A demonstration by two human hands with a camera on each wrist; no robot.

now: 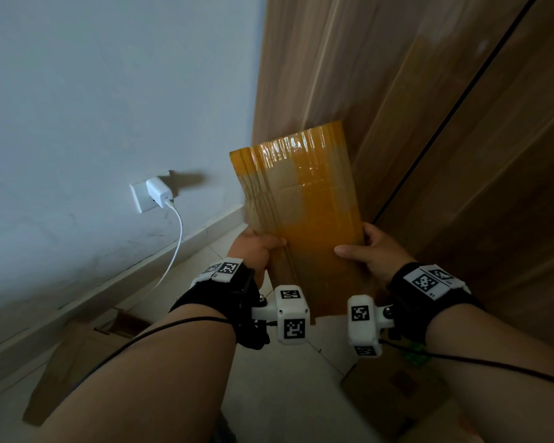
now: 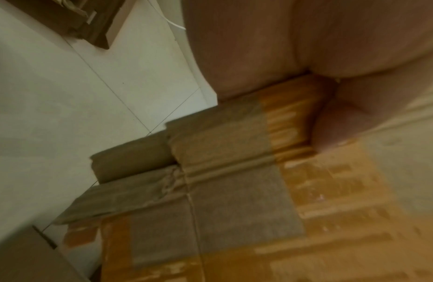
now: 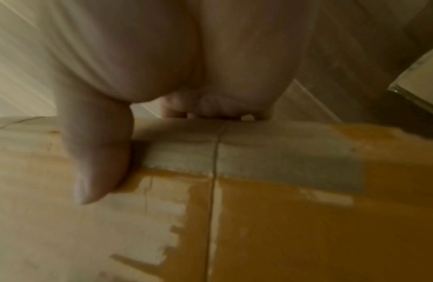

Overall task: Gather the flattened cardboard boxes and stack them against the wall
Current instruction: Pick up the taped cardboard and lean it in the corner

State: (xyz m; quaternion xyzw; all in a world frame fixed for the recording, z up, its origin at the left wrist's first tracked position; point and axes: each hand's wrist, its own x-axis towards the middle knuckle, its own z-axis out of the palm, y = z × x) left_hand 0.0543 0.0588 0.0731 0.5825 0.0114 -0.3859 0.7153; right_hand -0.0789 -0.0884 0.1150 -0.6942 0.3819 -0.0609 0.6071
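Two hands share one flattened box [image 1: 304,219], held in the air near the corner where the white wall [image 1: 93,91] meets the wooden panel [image 1: 429,107]. I see my left hand [image 1: 256,247] gripping its left edge, my right hand [image 1: 373,251] pinching the right edge, thumb on top, probably to steady the floppy sheet. More flattened cardboard [image 1: 77,362] waits on the floor.

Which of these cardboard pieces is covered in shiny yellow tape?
The flattened box held up by both hands. The cardboard on the floor at lower left and lower right looks plain brown.
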